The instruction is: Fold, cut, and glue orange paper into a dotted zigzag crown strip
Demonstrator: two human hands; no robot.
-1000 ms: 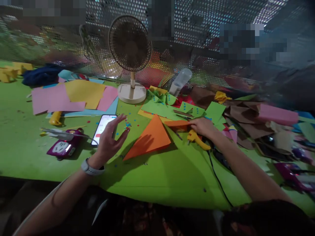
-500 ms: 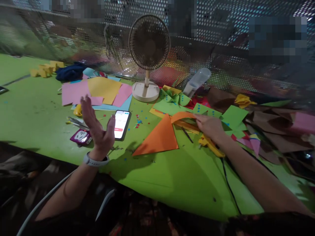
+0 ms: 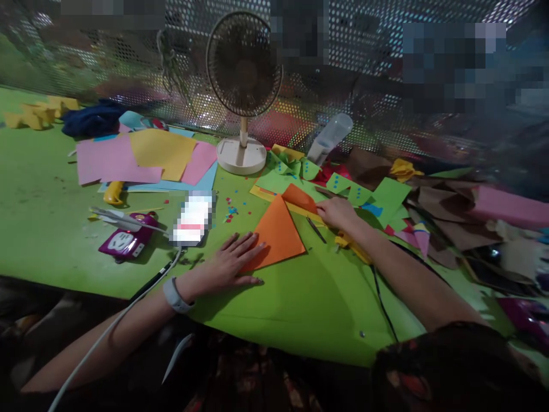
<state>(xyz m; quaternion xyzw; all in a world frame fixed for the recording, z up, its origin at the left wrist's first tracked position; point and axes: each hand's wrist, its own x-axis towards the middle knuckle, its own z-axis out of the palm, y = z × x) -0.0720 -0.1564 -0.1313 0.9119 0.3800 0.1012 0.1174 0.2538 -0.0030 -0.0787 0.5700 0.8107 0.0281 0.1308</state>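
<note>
While a yellow handle point(image 3: 114, 193) and the purple socket point(image 3: 122, 245) sit over at the left of the green desk point(image 3: 309, 326), the phone point(image 3: 193, 220) glows just right of them, screen blurred out. Here's your left hand point(image 3: 234, 260), palm down, fingers spread, laid over the lower left of the orange sheet point(image 3: 281, 232). And that sheet, a triangle, lies right between your hands: peak pointing away from you, its longer way running, as far as you can see, from under your left fingers up to that peak. Your left hand is the nearer one, touching it; your right hand point(image 3: 338, 214) is off beyond its right edge. Beside the peak, the orange flap point(image 3: 299, 196) slants down to the right, long axis aimed at your right fingers, which look to be pinching its end. Joined to the sheet? You can't tell. A dark stick point(image 3: 316, 230) lies just below those fingers, the glue gun point(image 3: 352, 248) beside your right forearm, then green paper point(image 3: 392, 197), then brown paper point(image 3: 444, 203) heaped far right.
</note>
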